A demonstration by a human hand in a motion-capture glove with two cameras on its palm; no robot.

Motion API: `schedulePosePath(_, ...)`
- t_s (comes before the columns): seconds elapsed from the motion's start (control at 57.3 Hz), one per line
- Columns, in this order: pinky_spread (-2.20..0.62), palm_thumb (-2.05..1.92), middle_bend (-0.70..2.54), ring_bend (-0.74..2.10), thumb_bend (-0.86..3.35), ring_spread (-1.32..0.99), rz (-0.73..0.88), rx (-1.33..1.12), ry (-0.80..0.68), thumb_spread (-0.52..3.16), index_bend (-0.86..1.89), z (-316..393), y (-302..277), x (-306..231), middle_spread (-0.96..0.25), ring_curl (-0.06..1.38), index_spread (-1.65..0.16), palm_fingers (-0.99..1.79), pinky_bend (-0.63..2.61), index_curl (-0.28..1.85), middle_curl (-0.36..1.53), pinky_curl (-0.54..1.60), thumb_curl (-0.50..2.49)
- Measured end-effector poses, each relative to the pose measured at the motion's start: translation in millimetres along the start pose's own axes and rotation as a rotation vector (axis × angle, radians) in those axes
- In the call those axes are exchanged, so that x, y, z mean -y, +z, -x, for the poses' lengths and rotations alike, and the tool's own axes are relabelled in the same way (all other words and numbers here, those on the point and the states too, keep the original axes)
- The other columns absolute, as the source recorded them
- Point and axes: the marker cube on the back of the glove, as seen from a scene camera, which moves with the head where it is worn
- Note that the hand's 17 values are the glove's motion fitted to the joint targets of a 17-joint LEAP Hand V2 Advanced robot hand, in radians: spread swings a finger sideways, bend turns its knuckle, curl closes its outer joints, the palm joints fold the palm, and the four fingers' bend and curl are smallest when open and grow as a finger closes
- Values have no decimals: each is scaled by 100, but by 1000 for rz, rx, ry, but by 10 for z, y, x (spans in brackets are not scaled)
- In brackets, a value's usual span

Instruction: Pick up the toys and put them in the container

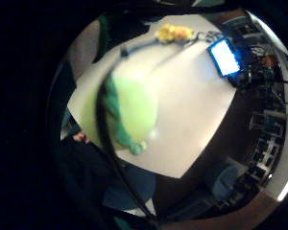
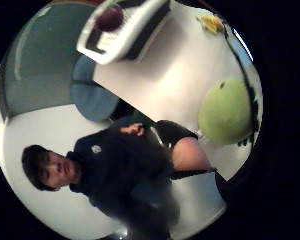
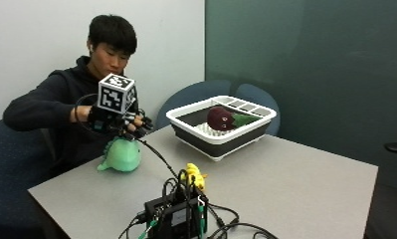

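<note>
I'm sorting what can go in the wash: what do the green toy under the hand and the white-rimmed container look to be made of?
Green toy: looks like soft plush fabric, matte with a rounded, stuffed shape; probably washable cloth.
Container: looks like hard plastic, with a smooth white rim, dark walls and moulded slots. Probably wipe-clean only.

Green toy (image 3: pixel 121 155) top behind hand (image 3: pixel 122 122)

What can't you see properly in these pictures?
- Gloved right hand, outside view: the marker cube covers much of it, so whether its fingers touch the green toy is unclear.
- Toys in the container, outside view: its wall hides their lower parts.
- Yellow toy, outside view: too small to identify.
</note>
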Motion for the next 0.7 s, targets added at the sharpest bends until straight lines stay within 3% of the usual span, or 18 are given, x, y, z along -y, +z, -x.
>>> schedulePosePath(0.105,4,18,12,15,-3,1,51,-127,11,126,16,-72,243,-41,-5,25,-31,-23,76,35,27,30,42)
schedulePosePath(0.279,4,17,14,14,-2,1,-41,-109,6,121,15,-208,234,-12,-7,22,-31,-22,71,33,25,30,39)
schedulePosePath(0.697,0,13,18,15,-2,-3,-201,66,31,122,19,-498,-611,116,-7,17,-30,-10,47,36,29,27,34)
